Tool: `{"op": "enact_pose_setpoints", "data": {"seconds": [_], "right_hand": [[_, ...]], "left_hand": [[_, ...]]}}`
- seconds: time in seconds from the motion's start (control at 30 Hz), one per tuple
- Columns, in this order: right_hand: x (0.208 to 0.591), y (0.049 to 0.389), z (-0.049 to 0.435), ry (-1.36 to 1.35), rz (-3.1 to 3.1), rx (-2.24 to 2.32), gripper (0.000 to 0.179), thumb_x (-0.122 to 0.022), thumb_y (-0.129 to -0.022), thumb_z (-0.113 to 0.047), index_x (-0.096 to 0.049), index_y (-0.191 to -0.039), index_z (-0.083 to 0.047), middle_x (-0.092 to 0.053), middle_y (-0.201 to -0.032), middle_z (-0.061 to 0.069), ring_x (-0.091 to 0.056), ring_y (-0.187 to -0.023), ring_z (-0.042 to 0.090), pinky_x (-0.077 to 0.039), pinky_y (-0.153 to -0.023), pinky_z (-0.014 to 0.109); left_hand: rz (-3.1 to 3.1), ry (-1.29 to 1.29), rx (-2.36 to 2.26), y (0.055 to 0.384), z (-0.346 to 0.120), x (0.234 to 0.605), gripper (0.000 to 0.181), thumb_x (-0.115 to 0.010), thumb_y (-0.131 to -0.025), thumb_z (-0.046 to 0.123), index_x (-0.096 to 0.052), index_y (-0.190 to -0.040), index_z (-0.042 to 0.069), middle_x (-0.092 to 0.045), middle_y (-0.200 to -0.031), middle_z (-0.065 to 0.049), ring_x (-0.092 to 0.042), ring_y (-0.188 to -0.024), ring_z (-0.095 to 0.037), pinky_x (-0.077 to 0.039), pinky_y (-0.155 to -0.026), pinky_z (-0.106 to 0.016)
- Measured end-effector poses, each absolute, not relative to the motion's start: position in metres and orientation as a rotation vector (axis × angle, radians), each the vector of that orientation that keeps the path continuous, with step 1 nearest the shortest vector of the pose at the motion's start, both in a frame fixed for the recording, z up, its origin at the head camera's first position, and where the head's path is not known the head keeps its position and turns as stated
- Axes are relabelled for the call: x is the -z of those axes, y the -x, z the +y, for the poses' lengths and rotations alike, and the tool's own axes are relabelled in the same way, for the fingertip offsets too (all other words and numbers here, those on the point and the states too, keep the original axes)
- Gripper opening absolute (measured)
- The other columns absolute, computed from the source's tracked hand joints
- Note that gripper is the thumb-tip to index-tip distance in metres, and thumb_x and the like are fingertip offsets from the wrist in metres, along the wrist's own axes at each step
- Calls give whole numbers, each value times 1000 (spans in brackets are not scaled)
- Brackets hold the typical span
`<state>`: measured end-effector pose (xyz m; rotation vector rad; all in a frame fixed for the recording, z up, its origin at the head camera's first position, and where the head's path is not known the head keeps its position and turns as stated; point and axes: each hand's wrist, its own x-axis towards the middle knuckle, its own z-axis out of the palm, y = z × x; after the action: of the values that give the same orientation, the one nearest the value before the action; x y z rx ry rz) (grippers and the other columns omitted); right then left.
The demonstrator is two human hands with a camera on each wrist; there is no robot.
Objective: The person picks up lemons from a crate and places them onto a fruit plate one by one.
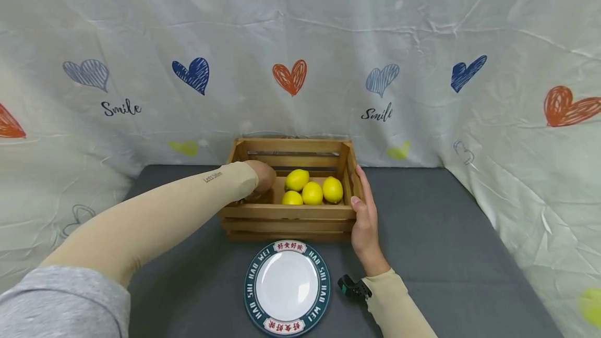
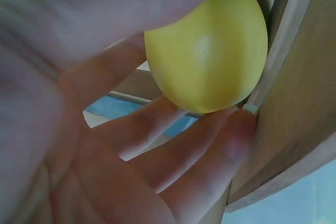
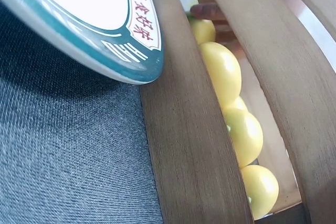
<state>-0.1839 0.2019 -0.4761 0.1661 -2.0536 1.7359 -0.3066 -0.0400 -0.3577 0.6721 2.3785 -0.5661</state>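
Five yellow lemons point(image 1: 312, 193), one wooden crate point(image 1: 287, 213), one round plate point(image 1: 285, 287), two hands point(image 1: 366, 226), one black wristband point(image 1: 355, 288).

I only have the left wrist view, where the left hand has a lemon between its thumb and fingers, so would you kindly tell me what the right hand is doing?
Observer: In the head view, the right hand rests against the right end of the wooden crate, with its fingers along the outside.

Operator: Thank you, that helps; would you also tell me whether anything lies in front of the crate?

Observer: Yes, a round white plate with a dark rim lies there on the grey table, with nothing on it.
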Motion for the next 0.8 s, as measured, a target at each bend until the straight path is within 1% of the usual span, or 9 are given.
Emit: {"op": "enact_pose_setpoints", "data": {"seconds": [0.1,0.2,0.3,0.47,0.57,0.67,0.7,0.73,0.8], "right_hand": [[476,185,202,-179,-2047,-1740,73,-39,-98,-25,-33,-170,-38,-30,-177,-11,-27,-163,20,-11,-133,63],[477,186,199,-195,-2047,-1740,73,-38,-99,-24,-33,-170,-37,-31,-178,-10,-28,-163,19,-12,-133,62],[477,187,197,-200,-2055,-1730,73,-37,-99,-23,-32,-170,-38,-31,-178,-9,-28,-163,19,-13,-133,61],[477,187,196,-207,-2049,-1729,73,-37,-99,-22,-32,-170,-36,-31,-178,-8,-29,-162,19,-13,-132,60],[477,186,198,-208,-2043,-1731,73,-37,-99,-22,-32,-171,-35,-31,-178,-9,-28,-163,18,-12,-133,60],[477,184,201,-195,-2037,-1730,73,-37,-99,-22,-32,-171,-34,-30,-178,-7,-28,-162,17,-12,-133,58],[477,184,202,-195,-2029,-1737,73,-37,-99,-22,-33,-170,-34,-31,-178,-7,-29,-159,16,-14,-131,57],[477,184,202,-196,-2020,-1747,73,-37,-98,-21,-33,-170,-33,-30,-178,-6,-37,-152,18,-19,-127,54],[477,184,201,-200,-2012,-1758,73,-37,-99,-22,-33,-170,-33,-30,-178,-7,-37,-148,17,-20,-124,52]], "left_hand": [[2370,-661,565,312,-41,363,29,-83,-90,1,-79,-117,8,-70,-141,-11,-62,-101,-22,-63,-94,-38],[2346,-645,561,320,-44,373,26,-85,-90,5,-80,-115,11,-69,-145,-9,-64,-105,-21,-63,-93,-37],[2330,-663,544,322,-46,375,24,-87,-90,10,-80,-114,12,-67,-148,-11,-67,-106,-22,-63,-90,-37],[2344,-728,465,314,-50,359,29,-85,-94,14,-78,-122,12,-69,-143,-13,-69,-107,-23,-63,-92,-39],[2373,-760,391,311,-50,347,42,-85,-94,15,-74,-134,12,-70,-142,-9,-71,-116,-25,-62,-96,-40],[2426,-759,266,309,-51,333,57,-85,-93,14,-66,-147,12,-66,-149,-8,-70,-116,-25,-63,-87,-35],[2450,-757,219,309,-51,329,60,-86,-92,15,-65,-149,13,-65,-150,-8,-69,-112,-24,-62,-82,-33],[2473,-758,175,308,-54,325,60,-85,-92,15,-65,-149,13,-65,-150,-8,-69,-108,-23,-60,-76,-31],[2517,-764,83,304,-60,317,59,-85,-91,15,-66,-147,15,-66,-149,-8,-66,-102,-23,-57,-72,-29]]}}
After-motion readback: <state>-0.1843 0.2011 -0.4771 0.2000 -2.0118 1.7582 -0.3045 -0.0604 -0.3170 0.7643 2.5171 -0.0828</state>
